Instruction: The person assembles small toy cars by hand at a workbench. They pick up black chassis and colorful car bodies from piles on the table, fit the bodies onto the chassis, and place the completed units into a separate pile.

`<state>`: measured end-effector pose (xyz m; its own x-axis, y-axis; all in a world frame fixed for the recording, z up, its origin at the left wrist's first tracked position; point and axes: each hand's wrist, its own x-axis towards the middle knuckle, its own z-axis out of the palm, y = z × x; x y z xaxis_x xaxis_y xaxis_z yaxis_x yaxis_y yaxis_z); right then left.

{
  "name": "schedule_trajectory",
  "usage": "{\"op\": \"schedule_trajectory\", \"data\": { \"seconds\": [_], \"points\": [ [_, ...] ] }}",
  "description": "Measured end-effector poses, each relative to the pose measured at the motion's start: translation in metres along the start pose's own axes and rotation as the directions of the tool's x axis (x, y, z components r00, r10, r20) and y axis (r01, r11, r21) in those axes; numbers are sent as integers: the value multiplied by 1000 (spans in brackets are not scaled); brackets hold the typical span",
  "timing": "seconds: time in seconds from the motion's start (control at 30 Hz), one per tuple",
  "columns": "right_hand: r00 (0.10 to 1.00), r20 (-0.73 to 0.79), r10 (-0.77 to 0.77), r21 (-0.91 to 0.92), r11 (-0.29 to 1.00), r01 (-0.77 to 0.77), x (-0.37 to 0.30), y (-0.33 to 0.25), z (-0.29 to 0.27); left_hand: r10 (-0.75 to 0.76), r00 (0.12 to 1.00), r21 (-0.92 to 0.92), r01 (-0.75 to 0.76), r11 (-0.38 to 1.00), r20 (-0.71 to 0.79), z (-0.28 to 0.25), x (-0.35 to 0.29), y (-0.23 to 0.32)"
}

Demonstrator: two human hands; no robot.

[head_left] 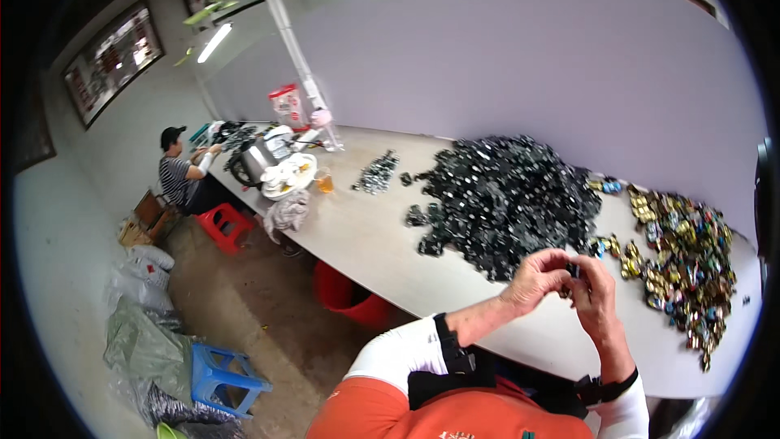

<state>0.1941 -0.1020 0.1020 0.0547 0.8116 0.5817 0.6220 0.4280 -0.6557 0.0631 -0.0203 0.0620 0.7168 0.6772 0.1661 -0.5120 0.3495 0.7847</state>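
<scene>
My left hand point(534, 283) and my right hand point(598, 296) meet over the near side of the table, fingertips pinched together. Between them shows a small dark piece point(573, 270); its exact kind is too small to make out, and the fingers hide part of it. Just beyond my hands lies a large heap of small shiny black parts point(512, 199). To the right spreads a pile of small gold and coloured metallic parts point(686, 256). A smaller group of silvery parts point(377, 173) lies left of the black heap.
Along the pale table point(357, 232) stand a metal kettle point(258, 156), a plate point(302, 181) and an amber drink point(325, 181). A co-worker point(187, 171) sits at the far end beside a red stool point(223, 226). A red bucket point(349, 297) and blue stool point(227, 378) stand on the floor.
</scene>
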Motion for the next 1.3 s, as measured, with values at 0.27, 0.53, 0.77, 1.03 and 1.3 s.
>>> {"op": "schedule_trajectory", "data": {
  "seconds": [0.27, 0.53, 0.77, 1.03, 1.3],
  "points": [
    [999, -19, 40, 186, 982, -36, -2, -8, 0, -2, 998, -133, 10, 991, 62, 1, -8, 19],
    [997, -62, -44, 101, 994, 50, -4, 1, 0, -23, 995, -59, 29, 998, 97, -1, -2, 20],
    [994, -90, 60, 229, 973, -38, -11, 0, 4, 97, 989, 139, -112, 984, 112, -2, -4, 14],
    [992, -123, 28, 255, 967, 4, -13, 4, 4, 28, 994, 52, -34, 998, 107, -5, 0, 10],
    [994, -73, 86, 272, 960, -63, -15, 4, 2, 74, 983, 190, -106, 976, 167, -4, 2, 13]
  ]
}}
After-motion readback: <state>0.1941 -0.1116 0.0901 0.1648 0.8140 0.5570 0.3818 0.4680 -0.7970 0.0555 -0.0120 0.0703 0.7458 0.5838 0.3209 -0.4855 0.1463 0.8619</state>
